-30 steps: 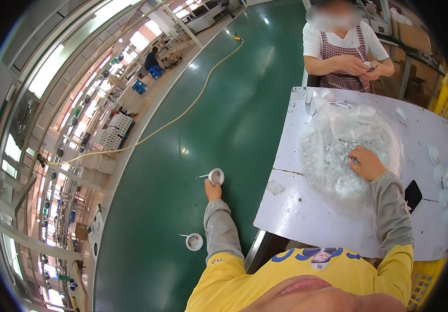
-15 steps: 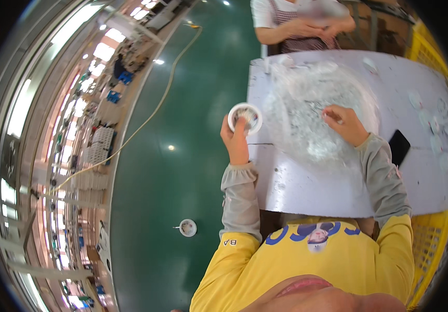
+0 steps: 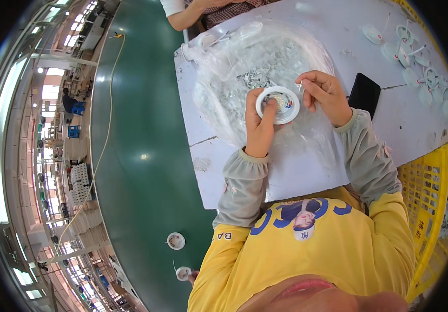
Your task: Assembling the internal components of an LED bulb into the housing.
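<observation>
My left hand [image 3: 260, 122] grips a round white lamp housing [image 3: 262, 110] by its rim, thumb pressed inside on the board with small yellow dots. To its right, my right hand [image 3: 324, 94] pinches a small whitish piece [image 3: 300, 87] between thumb and fingertips; its exact kind is too small to make out. Both hands are above a clear plastic bag [image 3: 211, 104] spread open on the pale table. Small metal pieces [image 3: 255, 79] lie heaped in the bag, just beyond the housing.
A black phone [image 3: 364, 95] lies right of my right hand. Several white lamp parts [image 3: 426, 78] with wires sit at the table's far right. A yellow crate [image 3: 426, 182] stands nearby. On the green surface [image 3: 146, 197] are two white round lamps [image 3: 175, 241], one touched by another person's hand [image 3: 193, 277].
My left hand has brought the lamp housing rightward over the bag. My right hand has lifted from the bag and now pinches a small piece beside the housing. The view has shifted.
</observation>
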{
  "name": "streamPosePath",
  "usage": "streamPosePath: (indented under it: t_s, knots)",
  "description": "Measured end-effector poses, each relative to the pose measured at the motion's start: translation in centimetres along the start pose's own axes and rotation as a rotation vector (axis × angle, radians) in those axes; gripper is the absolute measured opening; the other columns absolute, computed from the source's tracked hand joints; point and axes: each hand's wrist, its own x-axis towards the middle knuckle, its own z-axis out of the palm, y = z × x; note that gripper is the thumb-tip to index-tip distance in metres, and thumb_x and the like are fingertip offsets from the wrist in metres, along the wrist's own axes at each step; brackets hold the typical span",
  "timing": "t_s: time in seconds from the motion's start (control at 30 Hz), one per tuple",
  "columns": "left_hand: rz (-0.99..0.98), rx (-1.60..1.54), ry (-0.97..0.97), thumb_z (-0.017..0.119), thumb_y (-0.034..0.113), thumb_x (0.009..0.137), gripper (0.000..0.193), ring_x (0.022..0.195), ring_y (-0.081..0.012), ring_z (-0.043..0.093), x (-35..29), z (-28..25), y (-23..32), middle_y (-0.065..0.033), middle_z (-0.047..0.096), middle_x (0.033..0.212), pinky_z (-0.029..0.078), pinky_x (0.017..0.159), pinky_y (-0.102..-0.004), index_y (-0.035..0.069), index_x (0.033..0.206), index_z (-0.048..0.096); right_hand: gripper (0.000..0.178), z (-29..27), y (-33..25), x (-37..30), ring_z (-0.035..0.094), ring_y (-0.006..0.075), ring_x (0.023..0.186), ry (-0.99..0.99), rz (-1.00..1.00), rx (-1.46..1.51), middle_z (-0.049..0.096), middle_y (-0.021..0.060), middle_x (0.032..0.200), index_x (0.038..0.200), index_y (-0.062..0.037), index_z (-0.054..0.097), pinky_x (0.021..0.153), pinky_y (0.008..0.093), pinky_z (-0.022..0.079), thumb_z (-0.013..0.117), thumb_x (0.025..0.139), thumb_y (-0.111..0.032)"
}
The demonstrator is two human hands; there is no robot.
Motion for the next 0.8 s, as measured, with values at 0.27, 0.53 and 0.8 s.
streamPosePath:
  t_s: [0.27,0.53,0.8]
  knots:
    - [0.284,0.118,-0.042,0.054,0.006,0.083,0.026,0.083,-0.0096,0.053,1.4,-1.5,-2.3,-0.0061,0.055,0.091,0.046,0.068,-0.0219,0.002,0.107,0.043,0.012,0.4,0.2,0.1,0.051,0.0085,0.051,0.043,0.004,0.157,0.056,0.0038,0.062,0.092,-0.0035,0.052,0.048,0.0204,0.041,0.048,0.088,-0.014]
    - [0.208,0.161,0.046,0.061,0.008,0.079,0.019,0.074,-0.0068,0.052,0.9,-1.5,-1.8,-0.0026,0.056,0.082,0.044,0.064,-0.0202,0.001,0.092,0.050,0.007,0.4,0.8,0.1,0.048,0.0060,0.055,-0.045,-0.089,-0.023,0.052,0.0016,0.064,0.088,-0.0044,0.046,0.051,0.0194,0.038,0.047,0.089,-0.012]
    - [0.285,0.273,0.043,0.061,0.007,0.079,0.016,0.069,-0.0057,0.050,0.9,-1.9,-2.5,-0.0017,0.056,0.078,0.042,0.060,-0.0195,0.002,0.089,0.051,0.005,1.3,1.5,0.0,0.044,0.0040,0.057,-0.049,-0.158,-0.106,0.051,-0.0004,0.063,0.089,-0.0037,0.045,0.054,0.0185,0.037,0.048,0.085,-0.004]
